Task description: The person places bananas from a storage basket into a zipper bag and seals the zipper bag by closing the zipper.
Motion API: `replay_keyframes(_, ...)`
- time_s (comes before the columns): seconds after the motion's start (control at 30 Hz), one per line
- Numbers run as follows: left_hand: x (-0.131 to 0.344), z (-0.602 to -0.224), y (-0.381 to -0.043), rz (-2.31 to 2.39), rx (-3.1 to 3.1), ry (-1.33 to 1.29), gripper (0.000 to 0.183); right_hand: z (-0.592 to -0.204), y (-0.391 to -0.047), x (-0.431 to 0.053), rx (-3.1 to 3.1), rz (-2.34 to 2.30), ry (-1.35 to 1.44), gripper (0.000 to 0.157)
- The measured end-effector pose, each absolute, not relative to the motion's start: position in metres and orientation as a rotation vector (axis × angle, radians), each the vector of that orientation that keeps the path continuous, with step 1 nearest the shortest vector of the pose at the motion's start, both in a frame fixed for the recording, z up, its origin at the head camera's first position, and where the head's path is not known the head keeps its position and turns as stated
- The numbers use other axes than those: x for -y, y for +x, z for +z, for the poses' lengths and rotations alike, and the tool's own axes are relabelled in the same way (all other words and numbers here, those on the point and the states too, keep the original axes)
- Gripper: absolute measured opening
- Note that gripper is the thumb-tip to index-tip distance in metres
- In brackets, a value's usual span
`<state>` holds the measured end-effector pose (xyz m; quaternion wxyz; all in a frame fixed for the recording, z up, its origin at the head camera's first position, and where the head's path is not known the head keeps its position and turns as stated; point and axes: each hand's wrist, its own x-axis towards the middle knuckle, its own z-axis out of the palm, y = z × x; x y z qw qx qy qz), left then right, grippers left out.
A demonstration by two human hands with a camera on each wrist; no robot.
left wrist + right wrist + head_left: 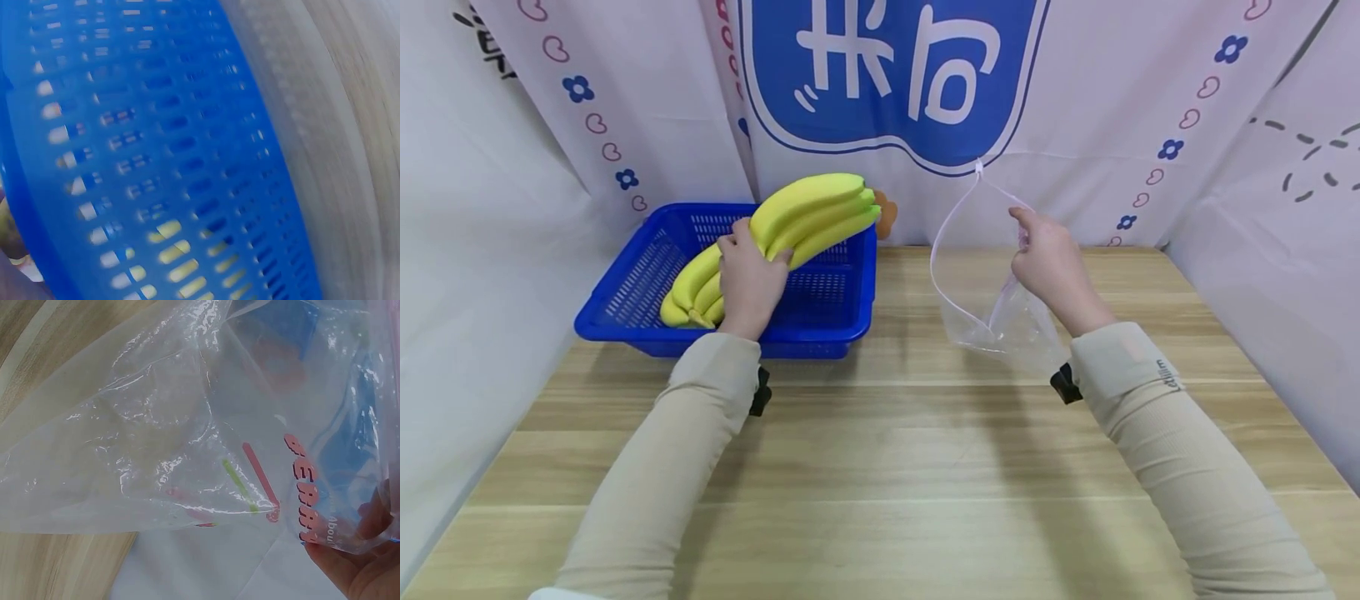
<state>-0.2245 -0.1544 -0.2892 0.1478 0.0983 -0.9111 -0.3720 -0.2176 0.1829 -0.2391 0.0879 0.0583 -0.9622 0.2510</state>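
A bunch of yellow bananas (812, 218) with green tips lies slanted over the blue basket (658, 333), its tips raised at the right rim. My left hand (752, 279) grips the bananas around the middle and hides part of them. In the left wrist view, the slotted basket wall (156, 137) fills much of the picture, with yellow showing through the slots. To the right, my right hand (1048, 258) pinches the edge of a clear plastic zip bag (962, 321), whose mouth gapes open. Red lettering shows on the bag (206, 425) in the right wrist view.
Both stand on a wood-grain table (887, 483). A white cloth (880, 200) with a blue printed sign hangs behind the table, and pale cloth walls flank it. A white slider (979, 168) sits at the top of the bag's zip.
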Motion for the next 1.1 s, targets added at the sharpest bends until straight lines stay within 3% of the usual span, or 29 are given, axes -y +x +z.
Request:
replay_keyframes(0.63,0.108,-0.280,-0.220,-1.097,2.401,-0.046,0.062,-0.243,-0.218,-0.181,2.862,0.709,0.215,0.061)
replay_keyframes(1.1,0.090,-0.279,-0.214,-1.084,2.346,-0.146,0.061,-0.240,-0.217,-0.179,2.919,0.733,0.224,0.070)
